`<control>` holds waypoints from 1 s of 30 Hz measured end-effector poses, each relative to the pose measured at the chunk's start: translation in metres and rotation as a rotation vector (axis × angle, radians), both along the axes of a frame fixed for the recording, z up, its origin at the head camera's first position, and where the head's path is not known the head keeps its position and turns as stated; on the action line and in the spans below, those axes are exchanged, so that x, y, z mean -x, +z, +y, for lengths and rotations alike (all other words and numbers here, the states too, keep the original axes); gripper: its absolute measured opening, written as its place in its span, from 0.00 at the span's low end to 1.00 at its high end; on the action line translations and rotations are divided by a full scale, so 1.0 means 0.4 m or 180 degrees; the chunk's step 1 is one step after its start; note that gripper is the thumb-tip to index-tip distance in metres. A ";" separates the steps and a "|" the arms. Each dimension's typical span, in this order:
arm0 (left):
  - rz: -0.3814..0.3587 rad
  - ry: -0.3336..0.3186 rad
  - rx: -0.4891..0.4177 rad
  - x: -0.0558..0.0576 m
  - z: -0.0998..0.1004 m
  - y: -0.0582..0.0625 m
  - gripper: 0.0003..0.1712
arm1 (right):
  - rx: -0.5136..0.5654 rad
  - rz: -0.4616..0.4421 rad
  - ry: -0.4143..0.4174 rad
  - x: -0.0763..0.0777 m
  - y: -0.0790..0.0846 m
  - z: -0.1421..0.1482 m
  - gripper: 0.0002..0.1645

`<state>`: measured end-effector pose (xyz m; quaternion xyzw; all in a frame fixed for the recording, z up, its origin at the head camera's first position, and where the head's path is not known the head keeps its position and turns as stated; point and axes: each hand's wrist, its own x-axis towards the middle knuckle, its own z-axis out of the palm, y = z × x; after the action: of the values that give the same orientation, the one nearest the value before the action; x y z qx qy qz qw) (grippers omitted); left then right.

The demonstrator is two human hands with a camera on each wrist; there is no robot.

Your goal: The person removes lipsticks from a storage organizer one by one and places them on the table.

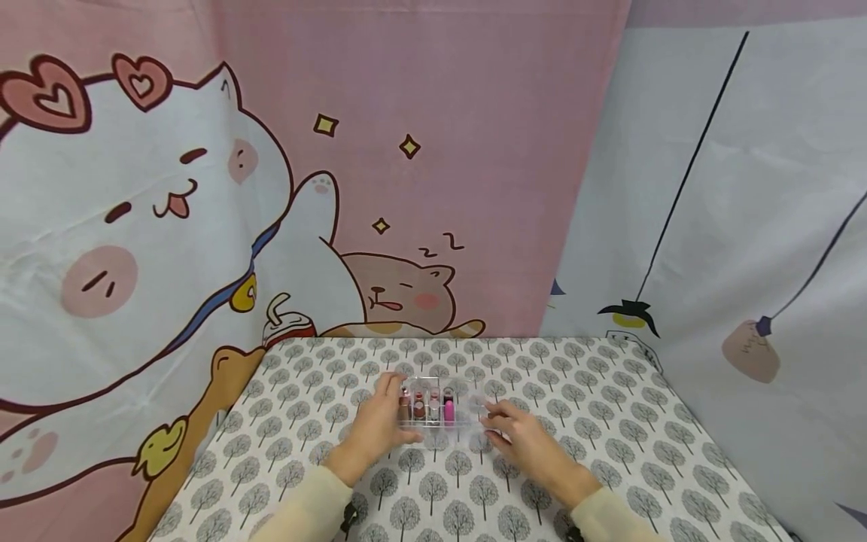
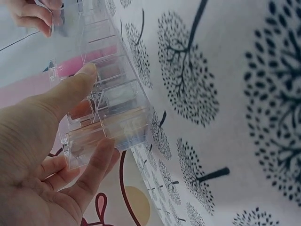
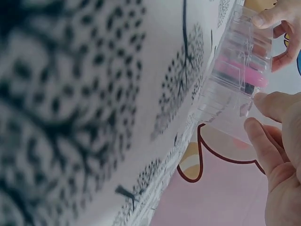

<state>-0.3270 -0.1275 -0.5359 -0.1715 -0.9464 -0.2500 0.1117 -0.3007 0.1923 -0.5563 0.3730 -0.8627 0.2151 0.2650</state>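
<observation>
A clear plastic organizer box (image 1: 467, 421) with upright compartments sits on the patterned cloth in front of me. My left hand (image 1: 375, 425) grips its left end, the thumb (image 2: 77, 87) along one side and the fingers around the other. At the right end, my right hand (image 1: 524, 440) holds the box's edge with bent thumb and fingers, its fingertips (image 3: 254, 125) close together there. Small cosmetic bottles stand in the left and middle compartments: reddish ones (image 1: 419, 406), a pale one (image 1: 435, 409) and a bright pink one (image 1: 448, 411) with a dark part behind.
White cloth printed with grey trees covers the table (image 1: 433, 489). Behind it hangs a pink curtain (image 1: 474, 150) with cartoon animals, and a pale curtain (image 1: 765, 188) closes the right side. Dark wrist straps show below both sleeves.
</observation>
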 end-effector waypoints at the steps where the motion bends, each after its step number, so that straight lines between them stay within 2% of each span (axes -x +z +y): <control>1: -0.0012 -0.0013 -0.0003 -0.001 0.003 0.001 0.74 | 0.0013 0.0047 0.0015 0.002 -0.001 0.003 0.19; 5: -0.0070 -0.0058 -0.0026 -0.008 0.014 0.004 0.75 | 0.0019 0.0218 0.0051 0.007 0.001 0.018 0.17; 10: -0.0139 -0.0057 -0.0043 -0.015 0.026 0.007 0.75 | 0.0007 0.0246 0.0129 0.006 0.009 0.036 0.17; 20: -0.0104 -0.0191 -0.0084 -0.017 0.046 -0.001 0.74 | -0.0017 0.0407 0.0159 -0.004 0.017 0.074 0.18; 26: -0.0085 -0.0342 -0.0136 -0.012 0.042 -0.009 0.73 | -0.0095 0.0293 0.0078 -0.016 0.023 0.096 0.17; 30: -0.0209 -0.0451 -0.0258 -0.005 0.033 -0.014 0.72 | -0.0097 0.0142 0.0034 -0.022 0.026 0.108 0.17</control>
<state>-0.3248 -0.1143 -0.5415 -0.2251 -0.9241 -0.3009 0.0695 -0.2917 0.2356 -0.5459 0.3864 -0.8578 0.1950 0.2773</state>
